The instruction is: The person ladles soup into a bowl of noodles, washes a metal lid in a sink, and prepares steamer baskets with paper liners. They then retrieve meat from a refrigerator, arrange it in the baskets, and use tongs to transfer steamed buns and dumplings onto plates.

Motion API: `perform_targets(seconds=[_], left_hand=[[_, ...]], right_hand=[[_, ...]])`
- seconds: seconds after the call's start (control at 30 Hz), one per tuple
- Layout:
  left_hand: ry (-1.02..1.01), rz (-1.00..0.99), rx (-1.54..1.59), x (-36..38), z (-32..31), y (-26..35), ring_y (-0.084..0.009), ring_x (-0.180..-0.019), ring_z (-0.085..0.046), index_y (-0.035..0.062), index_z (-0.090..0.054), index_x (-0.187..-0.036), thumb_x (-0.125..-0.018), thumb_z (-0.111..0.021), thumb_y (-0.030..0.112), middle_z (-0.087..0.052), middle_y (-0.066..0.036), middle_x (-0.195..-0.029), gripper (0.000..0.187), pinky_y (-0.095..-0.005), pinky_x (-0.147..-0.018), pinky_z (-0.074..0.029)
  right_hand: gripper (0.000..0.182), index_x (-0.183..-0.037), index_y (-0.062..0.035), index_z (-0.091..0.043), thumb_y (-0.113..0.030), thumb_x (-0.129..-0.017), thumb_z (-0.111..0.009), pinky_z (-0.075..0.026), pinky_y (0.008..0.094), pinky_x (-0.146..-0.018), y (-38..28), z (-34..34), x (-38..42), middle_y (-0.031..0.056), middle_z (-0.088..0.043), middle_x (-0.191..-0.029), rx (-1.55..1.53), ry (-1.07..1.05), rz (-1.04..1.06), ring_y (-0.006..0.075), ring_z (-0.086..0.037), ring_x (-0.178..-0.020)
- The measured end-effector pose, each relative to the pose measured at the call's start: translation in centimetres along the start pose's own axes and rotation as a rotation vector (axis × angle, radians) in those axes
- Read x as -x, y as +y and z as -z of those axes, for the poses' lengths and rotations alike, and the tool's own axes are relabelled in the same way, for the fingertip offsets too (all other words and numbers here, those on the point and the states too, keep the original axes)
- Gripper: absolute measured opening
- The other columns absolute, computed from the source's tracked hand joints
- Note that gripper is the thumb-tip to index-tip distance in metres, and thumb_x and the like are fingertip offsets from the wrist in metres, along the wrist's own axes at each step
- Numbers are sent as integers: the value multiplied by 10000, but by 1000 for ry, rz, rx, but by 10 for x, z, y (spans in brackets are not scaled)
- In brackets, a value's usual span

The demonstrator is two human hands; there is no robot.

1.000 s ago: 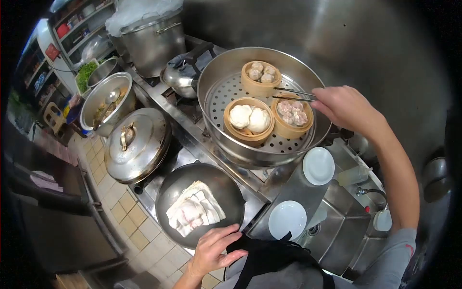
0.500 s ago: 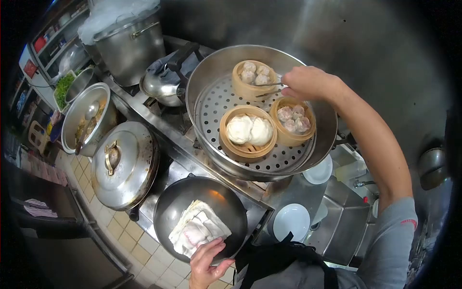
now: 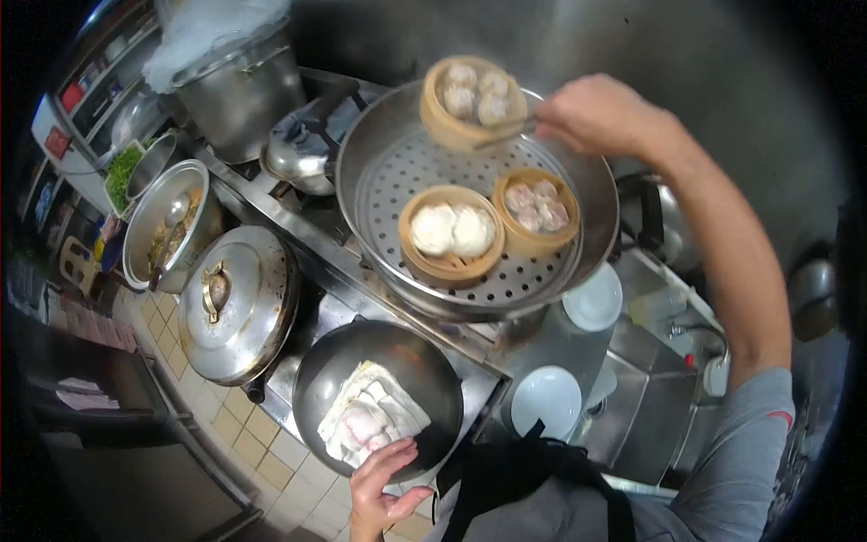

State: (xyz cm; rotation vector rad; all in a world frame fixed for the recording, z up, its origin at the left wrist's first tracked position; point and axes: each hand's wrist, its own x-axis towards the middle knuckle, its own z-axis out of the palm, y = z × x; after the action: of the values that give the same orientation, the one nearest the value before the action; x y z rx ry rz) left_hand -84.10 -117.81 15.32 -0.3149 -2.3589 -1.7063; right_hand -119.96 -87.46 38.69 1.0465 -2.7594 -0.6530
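My right hand (image 3: 591, 113) is closed round metal tongs (image 3: 508, 132), whose jaws grip the side of a small bamboo steamer basket (image 3: 452, 135). Several round dumplings (image 3: 461, 101) sit in that basket, which is raised and blurred by motion. Below it, on the perforated floor of a big metal steamer pan (image 3: 375, 158), stand a basket (image 3: 453, 275) with two white buns (image 3: 452, 228) and a basket (image 3: 537, 242) of pinkish dumplings (image 3: 539, 206). My left hand (image 3: 384, 492) is open beside a folded white cloth (image 3: 377, 406) in a dark wok (image 3: 316, 370), its fingertips at the cloth's edge.
Left of the wok stands a lidded pan (image 3: 237, 312), then a pot (image 3: 199, 239) of food with a ladle. A tall pot (image 3: 244, 104) and a kettle-like vessel (image 3: 302, 172) are behind. White plates (image 3: 546, 397) and a sink (image 3: 623, 397) lie right.
My right hand has risen, lifting the dumpling basket with the tongs up and away from the pan floor. My left hand stays by the cloth. The whole view has shifted slightly.
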Motion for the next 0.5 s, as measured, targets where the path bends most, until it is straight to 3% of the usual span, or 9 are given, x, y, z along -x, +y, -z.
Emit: perform_targets(seconds=[0.07,0.17,0.23,0.4,0.43,0.5], left_hand=[[-50,13,65,0,-2,0,-339,-1036,-704,-60,-711,-1046,-757,-868,345,-705,-243,-1105,522,-398,-909,-548],[-181,-62,126,-8,-7,5,-342,-1002,-712,-37,-714,-1073,-710,-898,217,-703,-228,-1141,480,-380,-863,-561],[-232,-68,123,-15,-12,9,-330,-995,-713,-29,-717,-1075,-718,-892,206,-705,-218,-1143,462,-371,-855,-561],[-403,-90,157,-25,-31,24,-304,-999,-711,-2,-723,-1060,-773,-853,147,-703,-188,-1164,348,-350,-836,-563],[-419,-82,133,-24,-35,24,-302,-1016,-706,5,-721,-1061,-788,-843,146,-700,-182,-1171,330,-354,-841,-562],[-450,-66,45,-24,-43,23,-311,-1038,-697,5,-716,-1067,-815,-821,139,-703,-183,-1158,304,-363,-865,-555]], right_hand=[[222,-928,-45,-683,-256,-943,-618,-541,510,-737,5,26,35,193,-697,-826,-31,62,-27,397,-681,-823],[246,-899,-35,-621,-272,-961,-600,-478,513,-711,15,51,109,203,-626,-787,26,206,25,419,-618,-803],[217,-997,-35,-634,-247,-964,-602,-457,470,-725,10,62,169,169,-607,-795,37,251,-49,392,-595,-803],[270,-1139,12,-636,-125,-909,-670,-468,440,-736,-48,77,313,189,-645,-901,147,239,-197,375,-620,-824],[282,-1142,8,-638,-125,-898,-681,-465,435,-777,-58,73,339,182,-658,-920,17,32,-420,363,-632,-861],[271,-1100,6,-639,-112,-863,-698,-460,437,-707,-83,64,369,172,-651,-870,-80,-165,-562,361,-627,-789]])
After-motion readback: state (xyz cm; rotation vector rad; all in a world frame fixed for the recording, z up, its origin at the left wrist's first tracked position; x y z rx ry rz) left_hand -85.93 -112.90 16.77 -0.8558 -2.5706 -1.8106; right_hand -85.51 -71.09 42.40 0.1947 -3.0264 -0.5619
